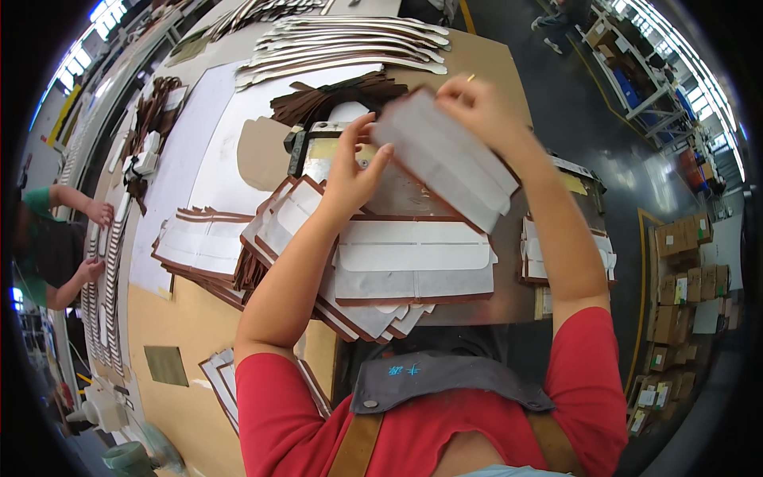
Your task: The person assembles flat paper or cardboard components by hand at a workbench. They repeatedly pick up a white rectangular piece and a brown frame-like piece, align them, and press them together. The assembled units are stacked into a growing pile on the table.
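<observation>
Overhead, a grey, brown-edged cut panel (449,159) is gripped by both hands: left hand (354,171) fingers pinched on its near corner, right hand (477,107) closed on its far edge, above stacked panels (413,266).

held panel (445,159) motion-blurred; co-worker (48,238) cut off at left edge

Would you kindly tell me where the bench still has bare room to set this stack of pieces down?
The bare tan tabletop at lower left, between the fanned brown-edged stack and the small olive pad, looks free. The white sheet beyond is mostly open. It is crowded under both hands: the left hand and right hand hold a piece over overlapping stacks.
</observation>
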The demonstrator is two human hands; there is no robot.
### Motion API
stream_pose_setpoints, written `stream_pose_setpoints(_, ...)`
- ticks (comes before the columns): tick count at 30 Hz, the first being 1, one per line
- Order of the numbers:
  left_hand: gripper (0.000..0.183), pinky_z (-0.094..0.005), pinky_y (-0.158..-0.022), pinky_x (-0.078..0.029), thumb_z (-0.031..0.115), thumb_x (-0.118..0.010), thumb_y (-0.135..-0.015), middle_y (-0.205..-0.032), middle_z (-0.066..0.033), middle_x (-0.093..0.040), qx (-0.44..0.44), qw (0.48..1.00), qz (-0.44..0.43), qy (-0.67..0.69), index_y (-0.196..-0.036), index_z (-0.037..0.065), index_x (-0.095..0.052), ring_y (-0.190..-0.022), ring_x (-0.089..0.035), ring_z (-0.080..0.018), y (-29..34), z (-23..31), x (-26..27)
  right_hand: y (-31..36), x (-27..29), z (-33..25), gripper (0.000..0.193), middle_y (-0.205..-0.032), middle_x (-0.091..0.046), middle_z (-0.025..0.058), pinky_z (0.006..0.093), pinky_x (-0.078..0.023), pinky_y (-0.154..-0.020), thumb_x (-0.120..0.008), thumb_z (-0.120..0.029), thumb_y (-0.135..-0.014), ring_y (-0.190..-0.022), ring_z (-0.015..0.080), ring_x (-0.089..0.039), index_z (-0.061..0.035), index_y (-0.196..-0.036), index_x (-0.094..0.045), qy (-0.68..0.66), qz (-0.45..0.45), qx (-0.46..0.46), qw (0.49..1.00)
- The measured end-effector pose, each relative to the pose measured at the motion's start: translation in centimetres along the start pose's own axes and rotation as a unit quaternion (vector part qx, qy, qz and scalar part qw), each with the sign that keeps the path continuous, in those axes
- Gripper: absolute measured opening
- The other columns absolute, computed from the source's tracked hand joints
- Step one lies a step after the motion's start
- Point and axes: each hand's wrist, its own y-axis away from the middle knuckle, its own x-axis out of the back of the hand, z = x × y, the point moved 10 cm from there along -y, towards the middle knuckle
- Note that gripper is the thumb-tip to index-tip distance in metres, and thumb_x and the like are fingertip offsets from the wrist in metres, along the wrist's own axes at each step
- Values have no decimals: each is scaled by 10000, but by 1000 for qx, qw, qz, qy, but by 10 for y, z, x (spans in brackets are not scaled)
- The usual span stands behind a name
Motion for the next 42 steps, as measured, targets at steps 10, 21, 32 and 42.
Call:
stream_pose_setpoints(10, 336, -308, -863, -423, 133, -501, -942, -1134, -110, -512, 6, 986, 166, 10, -1257, 38, -437, -968, -513, -183, -6, -15, 48, 85, 74, 37, 219, -821, -625, 59, 268, -541, -605, -580, -207, -918, -700, 138, -650, -16, -1013, -529, -383, 215, -173, 881)
stream_pose_setpoints(21, 303, -456, -982, -348, 181, -532, -894, -1276, -66, -532, -64, 877, -220, -423, -1188, 111, -549, -1187, -469, -298, 33, 6, -47, 123, -12, 67, 255, -849, -650, 108, 309, -497, -728, -549, -266, -921, -845, 196, -648, -21, -911, -618, -22, -95, -230, 968)
stream_pose_setpoints(32, 397, -450, -1057, -294, 290, -467, -942, -1415, -107, -401, -54, 860, -224, -454, -1330, 207, -468, -1304, -358, -336, 33, -5, -52, 121, -33, 71, 311, -1292, -540, 44, 369, -400, -997, -510, -228, -926, -1225, 258, -468, -87, -1193, -584, 245, -44, -40, 968)
stream_pose_setpoints(42, 312, -432, -927, -390, 199, -561, -877, -1205, -101, -517, -108, 880, -207, -415, -1166, 86, -527, -1122, -471, -324, 32, 8, -56, 68, -55, 15, 267, -1081, -600, 79, 367, -465, -875, -559, -76, -822, -986, 259, -578, -27, -1080, -605, 247, -49, 110, 961)
